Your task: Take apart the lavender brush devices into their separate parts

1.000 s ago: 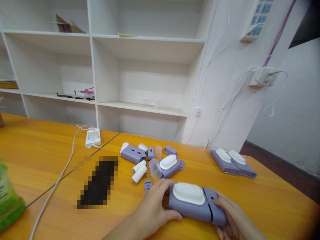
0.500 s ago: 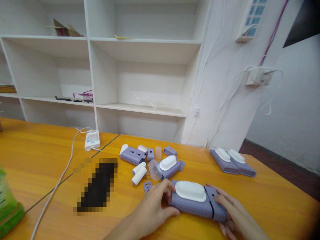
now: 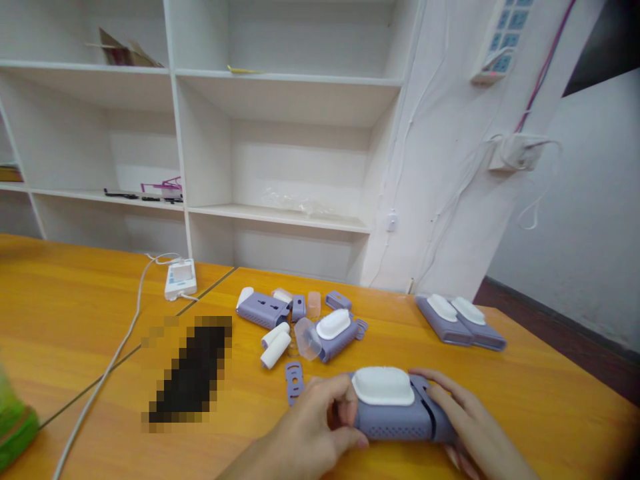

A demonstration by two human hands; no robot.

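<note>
While the left hand [image 3: 320,419] and right hand [image 3: 470,420] grip opposite ends of a purple plastic case [image 3: 393,420] with a white oval pad [image 3: 384,385] near me, a dark slit [image 3: 431,413] suggests incomplete closing; two similar cases [image 3: 443,323] look finished, a purple slotted plate [image 3: 295,381] lies loose.

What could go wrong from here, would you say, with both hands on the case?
A dark line separates the end piece from the case, so pressing might seat it crooked. The left hand is close to the flat bracket and could knock it. The white rolls look rounded and might roll if bumped.
</note>
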